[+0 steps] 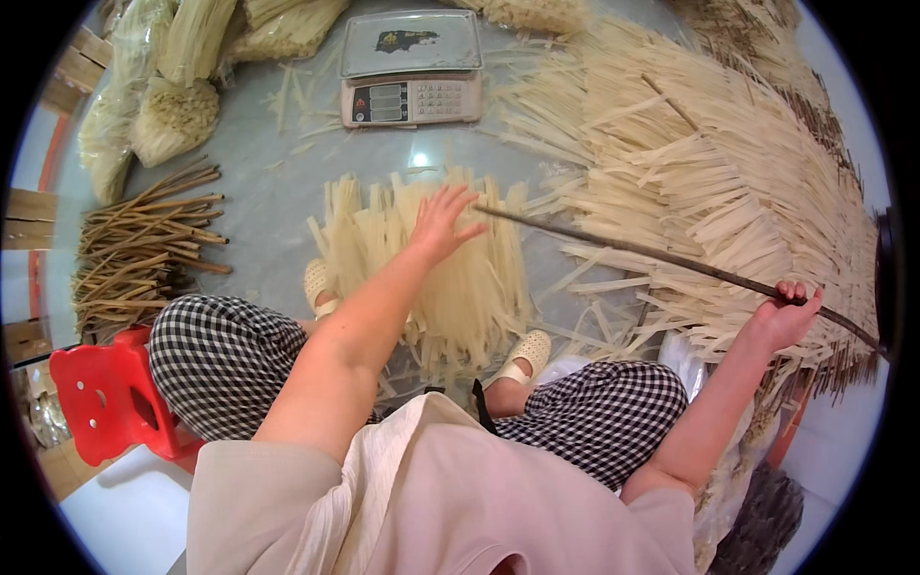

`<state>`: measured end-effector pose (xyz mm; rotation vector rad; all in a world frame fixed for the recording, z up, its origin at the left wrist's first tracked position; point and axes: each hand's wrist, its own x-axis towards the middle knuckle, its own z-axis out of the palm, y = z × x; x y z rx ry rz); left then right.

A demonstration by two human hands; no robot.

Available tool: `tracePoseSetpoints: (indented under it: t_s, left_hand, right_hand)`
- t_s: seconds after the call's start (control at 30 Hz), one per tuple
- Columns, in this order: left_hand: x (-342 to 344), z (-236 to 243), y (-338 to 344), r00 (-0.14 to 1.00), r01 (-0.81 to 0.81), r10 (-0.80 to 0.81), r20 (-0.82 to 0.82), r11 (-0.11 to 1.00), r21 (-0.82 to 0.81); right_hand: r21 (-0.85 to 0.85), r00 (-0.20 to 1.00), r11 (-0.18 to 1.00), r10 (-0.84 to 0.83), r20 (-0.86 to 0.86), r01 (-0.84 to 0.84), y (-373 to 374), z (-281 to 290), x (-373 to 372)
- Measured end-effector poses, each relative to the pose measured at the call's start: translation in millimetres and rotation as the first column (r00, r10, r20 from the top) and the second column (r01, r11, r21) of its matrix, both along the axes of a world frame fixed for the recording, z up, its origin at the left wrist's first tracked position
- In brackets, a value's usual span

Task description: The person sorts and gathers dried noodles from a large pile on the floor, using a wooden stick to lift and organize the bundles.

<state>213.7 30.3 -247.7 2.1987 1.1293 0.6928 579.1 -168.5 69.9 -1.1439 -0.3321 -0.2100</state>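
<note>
Slanting across my view, the long dark stick (628,246) runs from just beside the left hand (442,228) out past the right hand (788,318), toward the rim of the picture. The right fingers are curled around it, well short of its outer end. The left fingers are spread and clenched on nothing; whether they brush the stick's near tip I cannot tell from here. That hand hovers above the loose pile of pale strips (470,297) between the two feet, on the grey floor (278,196).

My main worry is leverage. With only the right fingers bearing the stick, I judge that its long free part could dip or swing, and the tip might rake the pile or jab the left palm. The outer end concerns me too: it reaches over the edge of the big heap of strips (690,182), and a careless turn of the wrist could drag some loose. A wide sweep forward might even knock the scale (441,100). The bundle of brown sticks (153,240) and the red stool (105,407) lie well apart on the left, so I fret less about them.
</note>
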Motion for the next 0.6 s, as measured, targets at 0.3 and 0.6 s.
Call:
tracePoseSetpoints:
  t_s: [0.3,0.6]
  left_hand:
    - [-189,-90,25,0.583,-0.812,0.605,-0.543,0.465,-0.353]
    - [-49,-104,-63,0.739,-0.672,0.438,-0.512,0.533,-0.513]
  right_hand:
    - [-0.013,0.948,0.964,0.259,-0.183,-0.266,20,-42,23]
    - [-0.053,0.924,0.937,0.329,-0.195,-0.345,36,-39,0]
